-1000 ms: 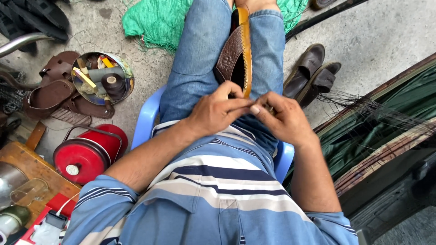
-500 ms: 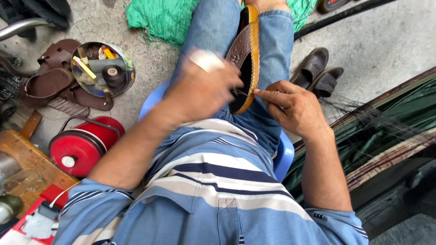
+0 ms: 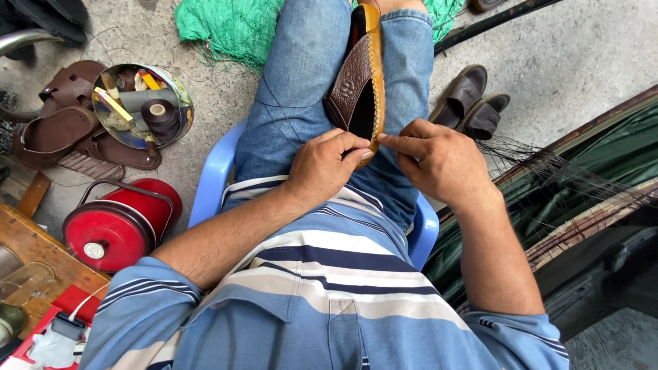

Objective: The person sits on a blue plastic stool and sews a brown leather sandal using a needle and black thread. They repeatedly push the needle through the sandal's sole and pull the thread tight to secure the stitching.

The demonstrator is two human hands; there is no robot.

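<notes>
Pinching with the left hand [image 3: 327, 166] at the near end of a brown sandal [image 3: 362, 85] lying on edge between the knees; right hand [image 3: 439, 159], at three o'clock of it, closing fingertips on the same end, possibly on a thread, too fine to tell. Risking a slip off the lap if either pinch loosens. Sitting at nine o'clock: round tin [image 3: 142, 104] of spools, red canister [image 3: 118, 223]; at two o'clock, dark shoes [image 3: 473, 99].
</notes>
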